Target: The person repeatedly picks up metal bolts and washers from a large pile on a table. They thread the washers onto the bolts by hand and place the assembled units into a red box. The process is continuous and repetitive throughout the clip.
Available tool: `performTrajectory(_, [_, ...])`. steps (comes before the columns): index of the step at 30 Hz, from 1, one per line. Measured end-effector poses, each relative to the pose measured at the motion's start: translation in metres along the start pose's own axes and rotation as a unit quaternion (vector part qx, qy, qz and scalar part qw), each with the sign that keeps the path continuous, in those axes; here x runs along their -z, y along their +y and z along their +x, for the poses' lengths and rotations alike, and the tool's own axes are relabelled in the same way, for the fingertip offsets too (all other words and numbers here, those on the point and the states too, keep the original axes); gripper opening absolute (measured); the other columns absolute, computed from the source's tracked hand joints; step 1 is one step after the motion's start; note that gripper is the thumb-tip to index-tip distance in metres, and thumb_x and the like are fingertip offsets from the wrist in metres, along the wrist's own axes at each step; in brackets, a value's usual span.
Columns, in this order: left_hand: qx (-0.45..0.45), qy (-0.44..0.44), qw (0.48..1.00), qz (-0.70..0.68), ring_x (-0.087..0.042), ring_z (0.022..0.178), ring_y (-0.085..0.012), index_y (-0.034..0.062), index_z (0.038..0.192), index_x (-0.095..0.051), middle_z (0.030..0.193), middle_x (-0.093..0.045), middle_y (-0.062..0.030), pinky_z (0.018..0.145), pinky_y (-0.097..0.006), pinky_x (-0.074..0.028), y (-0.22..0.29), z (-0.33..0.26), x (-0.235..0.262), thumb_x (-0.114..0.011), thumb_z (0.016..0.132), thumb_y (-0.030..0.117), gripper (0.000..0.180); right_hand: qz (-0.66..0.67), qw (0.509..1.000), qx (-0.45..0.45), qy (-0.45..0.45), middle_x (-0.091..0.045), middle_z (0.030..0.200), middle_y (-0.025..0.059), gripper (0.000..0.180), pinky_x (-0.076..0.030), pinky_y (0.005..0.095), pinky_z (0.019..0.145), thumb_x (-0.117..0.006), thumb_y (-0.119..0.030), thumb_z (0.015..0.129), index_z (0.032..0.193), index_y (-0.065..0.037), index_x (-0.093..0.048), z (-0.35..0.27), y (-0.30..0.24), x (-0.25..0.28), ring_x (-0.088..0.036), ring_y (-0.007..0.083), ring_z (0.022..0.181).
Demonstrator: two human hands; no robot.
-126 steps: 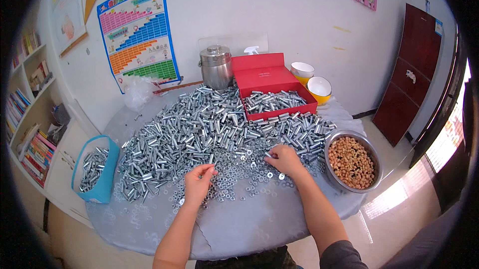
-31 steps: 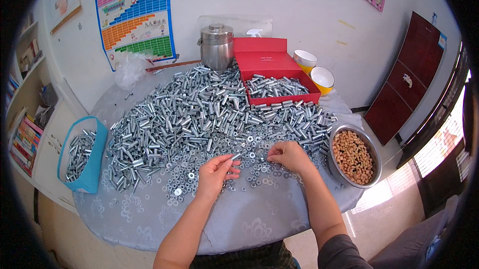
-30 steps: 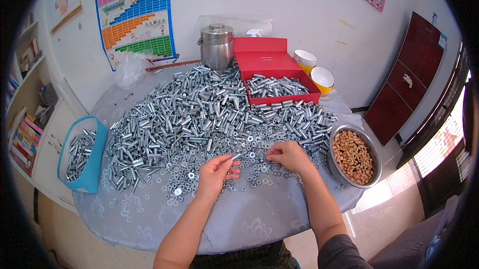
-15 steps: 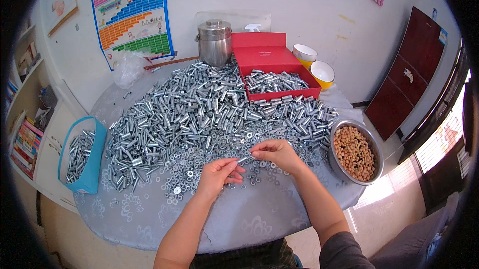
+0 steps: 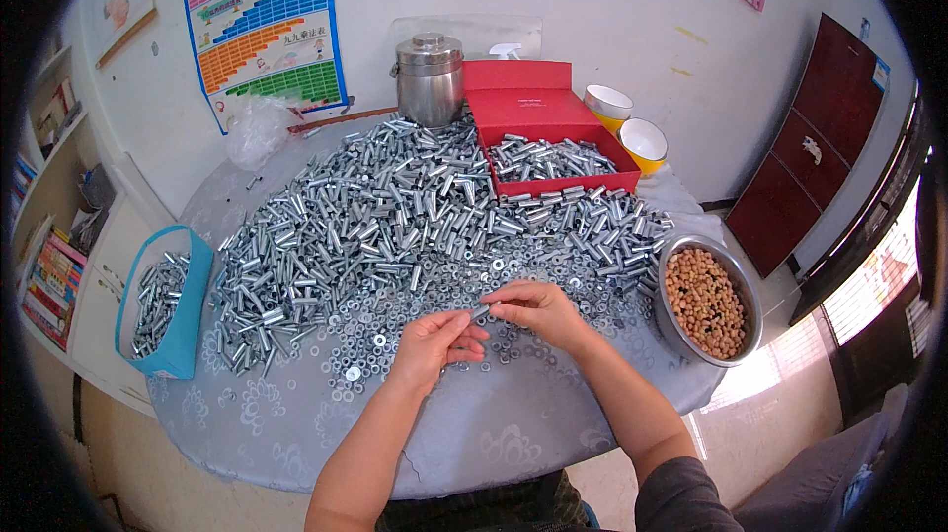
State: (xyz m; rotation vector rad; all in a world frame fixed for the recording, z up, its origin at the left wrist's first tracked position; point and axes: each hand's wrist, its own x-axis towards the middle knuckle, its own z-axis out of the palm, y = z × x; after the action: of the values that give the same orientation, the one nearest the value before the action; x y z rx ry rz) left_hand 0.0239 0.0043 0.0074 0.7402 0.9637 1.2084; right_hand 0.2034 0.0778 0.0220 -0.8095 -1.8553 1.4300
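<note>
A short silvery metal sleeve (image 5: 479,313) spans the gap between my hands, just above the table's near half. My left hand (image 5: 427,346) pinches one end between thumb and forefinger, its other fingers loosely curled. At the other end, the fingers of my right hand (image 5: 545,313) are closed on the sleeve; any small part under those fingertips is hidden. Beneath and around both hands lie loose metal washers and nuts (image 5: 367,349). Behind them rises a wide heap of similar metal sleeves (image 5: 346,226).
At the left stands a blue fabric bin (image 5: 200,300) with sleeves inside. A steel bowl (image 5: 754,320) of brownish round pieces sits at the right. Farther back are an open red box (image 5: 568,187) holding sleeves, a steel canister (image 5: 430,88), two yellow-white bowls (image 5: 643,140) and a plastic bag (image 5: 259,132).
My right hand has shifted slightly left, closer to my left hand, covering more of the sleeve's end. The left hand keeps its pinch nearly in place.
</note>
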Motion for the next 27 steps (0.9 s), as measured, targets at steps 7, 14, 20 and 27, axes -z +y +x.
performTrajectory(7, [-0.056, 0.050, 0.996, -0.038, -0.060, 0.067, -0.0171, -0.0025, 0.105, -0.052, 0.085, -0.061, -0.0140, 0.062, -0.029, -0.054, 0.002, 0.004, 0.008, -0.049, 0.088, 0.012, 0.023, -0.078, 0.996, 0.001, 0.051, -0.060, 0.083, 0.0034, 0.022, -0.043, 0.0246, 0.066, -0.065, -0.017, 0.076, 0.097, -0.008, -0.065, -0.001, -0.010, 0.000, -0.053, 0.0110, 0.074])
performTrajectory(14, [-0.106, 0.085, 0.987, -0.080, -0.059, 0.069, -0.0166, -0.0014, 0.105, -0.051, 0.088, -0.060, -0.0149, 0.064, -0.032, -0.054, 0.013, 0.004, 0.016, -0.050, 0.087, 0.010, 0.022, -0.373, 0.913, 0.153, 0.056, -0.058, 0.076, 0.0065, 0.007, -0.044, 0.0344, 0.068, -0.065, -0.012, 0.067, 0.073, -0.009, -0.066, 0.000, 0.009, 0.016, -0.055, 0.0254, 0.076])
performTrajectory(20, [-0.087, 0.079, 0.991, -0.069, -0.059, 0.069, -0.0167, -0.0026, 0.105, -0.051, 0.088, -0.060, -0.0153, 0.063, -0.031, -0.054, 0.011, 0.003, 0.012, -0.050, 0.087, 0.010, 0.022, -0.447, 0.869, 0.209, 0.032, -0.057, 0.073, 0.0051, 0.007, -0.043, 0.0351, 0.066, -0.065, -0.013, 0.065, 0.069, -0.008, -0.065, 0.003, 0.010, 0.007, -0.054, 0.0244, 0.073])
performTrajectory(27, [-0.049, 0.057, 0.996, -0.036, -0.059, 0.069, -0.0170, -0.0038, 0.105, -0.051, 0.086, -0.060, -0.0152, 0.062, -0.031, -0.054, 0.008, 0.003, 0.012, -0.051, 0.087, 0.011, 0.024, -0.393, 0.891, 0.214, 0.079, -0.057, 0.074, 0.0067, 0.014, -0.043, 0.0347, 0.066, -0.064, -0.011, 0.068, 0.081, -0.006, -0.062, 0.004, 0.010, 0.007, -0.055, 0.0239, 0.072])
